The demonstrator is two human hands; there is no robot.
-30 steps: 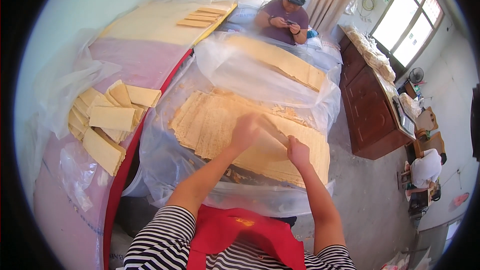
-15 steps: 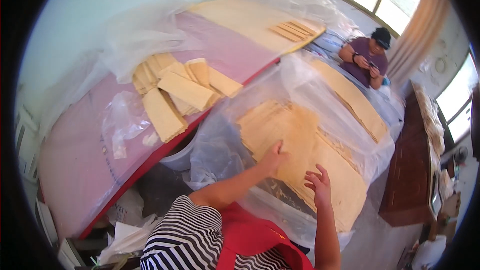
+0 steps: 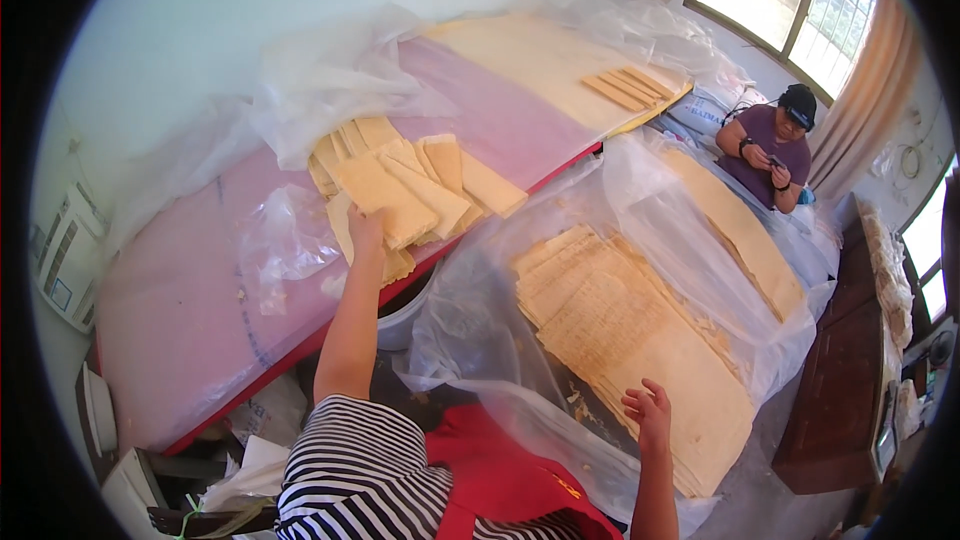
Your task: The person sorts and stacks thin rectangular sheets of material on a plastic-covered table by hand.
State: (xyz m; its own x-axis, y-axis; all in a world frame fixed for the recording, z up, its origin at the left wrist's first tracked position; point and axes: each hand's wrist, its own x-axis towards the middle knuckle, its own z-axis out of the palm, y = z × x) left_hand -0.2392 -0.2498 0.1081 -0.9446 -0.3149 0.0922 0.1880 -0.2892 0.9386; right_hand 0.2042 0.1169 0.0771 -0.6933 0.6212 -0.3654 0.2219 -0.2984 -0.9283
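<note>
My left hand reaches to a pile of tan strips on the pink-covered table. Its fingers are closed on the near-left edge of a tan strip at the top of the pile. Other tan strips lie fanned and overlapping beside it. Thin, flat and rough-edged, a stack of larger tan sheets spreads out on plastic to the right. Over the near part of that stack, my right hand hovers with bent, parted fingers and nothing in it.
Clear plastic sheeting drapes around the stack. Another long tan stack lies beyond. Several narrow strips rest at the table's far end. A seated person handles a small dark object. A dark wooden cabinet stands at right.
My left hand has moved left from the large stack to the strip pile, where a strip now lies across the top. My right hand has lowered slightly, and the view has shifted.
</note>
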